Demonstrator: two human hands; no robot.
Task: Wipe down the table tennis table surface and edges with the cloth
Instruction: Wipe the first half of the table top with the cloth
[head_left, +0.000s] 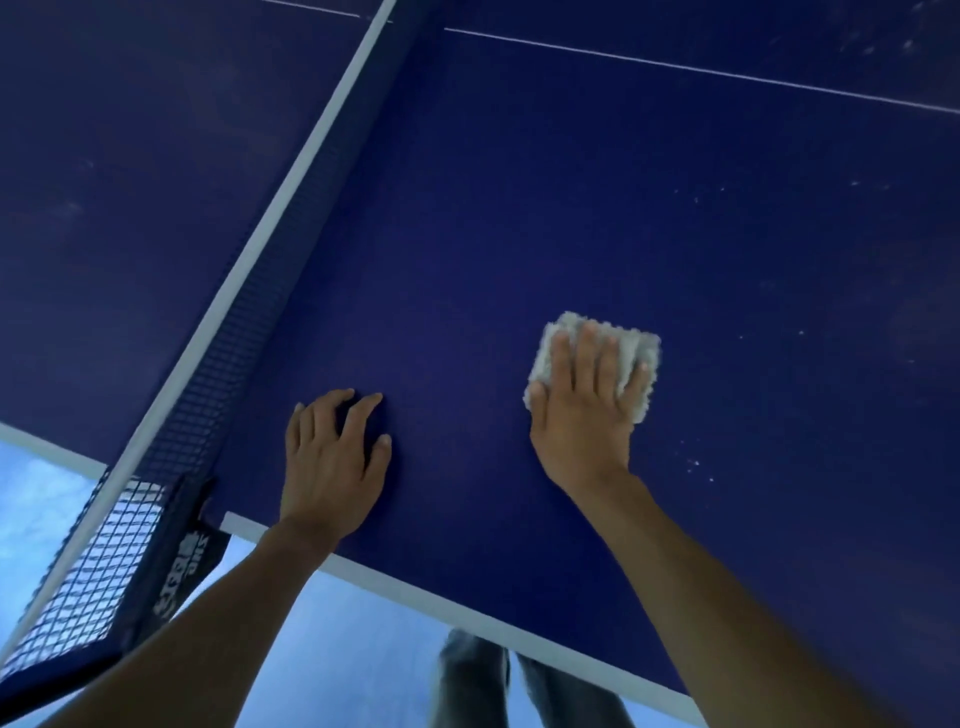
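Note:
A dark blue table tennis table (597, 208) fills the view, with a white line along its near edge. My right hand (584, 410) lies flat with straight fingers on a folded white fluffy cloth (641, 348), pressing it onto the surface right of centre. My left hand (332, 457) rests on the bare surface near the net, fingers spread and bent at the tips, holding nothing.
The net (244, 312) with its white top band runs diagonally from the lower left to the top centre. Its black post clamp (176, 551) sits at the table's side edge. White specks dot the surface at the right. Light blue floor (337, 649) and my legs show below the edge.

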